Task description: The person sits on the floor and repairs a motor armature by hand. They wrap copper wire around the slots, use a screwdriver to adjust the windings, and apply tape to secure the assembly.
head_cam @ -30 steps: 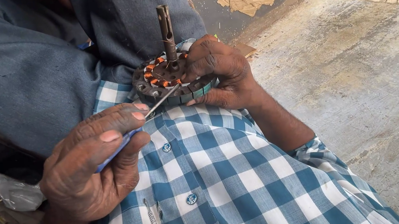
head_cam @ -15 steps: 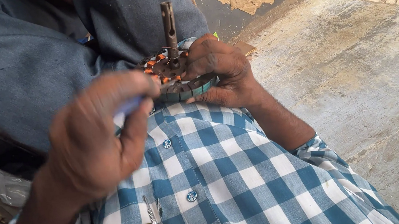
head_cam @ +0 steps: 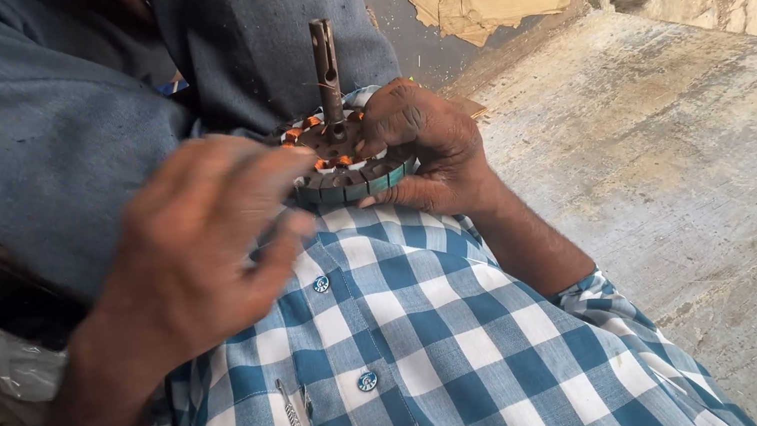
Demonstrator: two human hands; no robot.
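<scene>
Both hands [head_cam: 202, 246] on stator [head_cam: 345, 162] (copper-wound)

Both hands [head_cam: 201, 241] on shafted motor stator [head_cam: 345, 162]

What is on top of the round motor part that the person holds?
From the stator a rusty metal shaft rises upright, with orange copper windings around it. The left hand covers its near-left side; the right hand grips its edge.

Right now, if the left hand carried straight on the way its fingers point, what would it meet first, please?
The left hand points up and right toward the round motor stator gripped by the right hand. It would probably meet the stator's near rim first, though depth is unclear.
</scene>
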